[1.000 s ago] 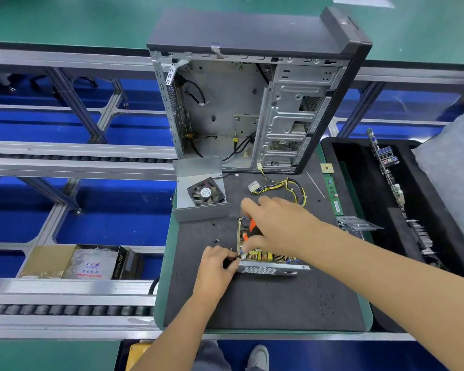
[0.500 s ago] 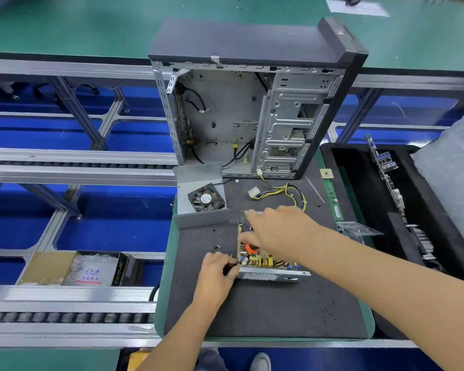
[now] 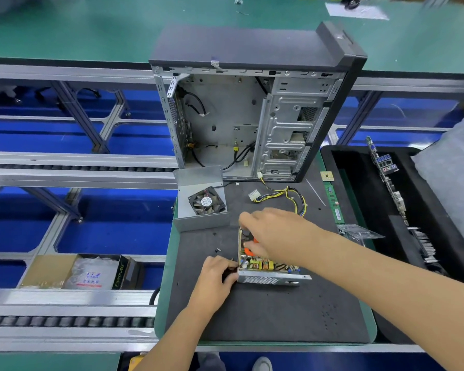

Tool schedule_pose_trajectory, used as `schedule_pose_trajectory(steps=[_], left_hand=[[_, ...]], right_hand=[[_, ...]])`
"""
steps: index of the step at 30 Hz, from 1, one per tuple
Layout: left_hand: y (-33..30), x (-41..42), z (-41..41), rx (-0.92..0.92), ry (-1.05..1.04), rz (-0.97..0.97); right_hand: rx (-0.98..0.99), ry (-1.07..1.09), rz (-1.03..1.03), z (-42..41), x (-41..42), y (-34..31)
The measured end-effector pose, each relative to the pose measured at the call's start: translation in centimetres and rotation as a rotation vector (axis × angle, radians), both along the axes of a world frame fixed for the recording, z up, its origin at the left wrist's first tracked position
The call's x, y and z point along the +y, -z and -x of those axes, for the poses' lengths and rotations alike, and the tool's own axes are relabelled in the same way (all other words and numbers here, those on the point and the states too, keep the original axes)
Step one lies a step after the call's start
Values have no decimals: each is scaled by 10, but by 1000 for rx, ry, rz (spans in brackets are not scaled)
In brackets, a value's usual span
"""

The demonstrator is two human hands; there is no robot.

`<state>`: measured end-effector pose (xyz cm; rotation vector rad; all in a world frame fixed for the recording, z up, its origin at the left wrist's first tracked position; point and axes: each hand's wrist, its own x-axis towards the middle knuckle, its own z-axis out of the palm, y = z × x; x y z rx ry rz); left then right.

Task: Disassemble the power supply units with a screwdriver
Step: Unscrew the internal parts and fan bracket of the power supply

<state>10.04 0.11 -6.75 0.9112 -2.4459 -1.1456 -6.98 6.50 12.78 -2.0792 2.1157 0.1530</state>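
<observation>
An opened power supply unit [image 3: 268, 274] lies on the dark mat, its circuit board exposed and its perforated metal side facing me. My right hand [image 3: 273, 234] hovers over the board and grips an orange-handled screwdriver [image 3: 249, 250], mostly hidden under the fingers. My left hand [image 3: 216, 277] holds the unit's left edge, fingers curled against the metal. The removed metal cover with its black fan [image 3: 206, 203] sits just behind, to the left. A yellow and black cable bundle [image 3: 284, 195] trails from the unit.
An open grey computer case [image 3: 252, 124] stands at the back of the mat [image 3: 252, 317]. Loose screws [image 3: 218, 249] lie left of the unit. A green memory stick [image 3: 334, 202] and a clear plastic piece [image 3: 359, 232] lie right. A black tray [image 3: 359, 183] holds boards.
My right hand with the screwdriver has shifted slightly back over the board. My left hand stays on the unit's left edge. The camera view has tilted a little.
</observation>
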Motion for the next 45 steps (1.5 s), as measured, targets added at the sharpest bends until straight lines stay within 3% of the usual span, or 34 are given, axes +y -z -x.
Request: schedule_pose_trajectory(steps=[2, 4, 10, 11, 16, 20, 24, 28, 32, 39, 41, 45], left_hand=[[-1, 0, 2, -4, -2, -8], [-1, -1, 2, -13, 5, -10], [-1, -1, 1, -24, -1, -22], [0, 0, 1, -27, -1, -26], [2, -1, 0, -23, -2, -25], [0, -1, 0, -4, -24, -22], [-5, 0, 0, 50, -138, -14], [-9, -2, -2, 121, -274, -60], [-11, -9, -7, 141, -356, -83], [-1, -15, -21, 17, -480, 104], [3, -15, -24, -28, -433, 182], [9, -16, -24, -86, -399, 226]], right_hand=[[-198, 15, -38, 0, 0, -4], [-274, 26, -58, -1, -1, -7], [106, 142, 31, -5, 0, -2], [119, 122, 48, -4, 0, -2], [-175, 94, -8, -1, 0, -3], [-33, 126, -18, -2, -2, -2], [-63, 42, -36, -2, -2, -2], [60, 93, -40, -1, -1, -3], [-53, 37, -33, -2, 0, -2], [-267, 147, -101, 5, -4, -6], [-213, 171, -107, 5, -2, -4], [113, 79, -27, 2, 0, -3]])
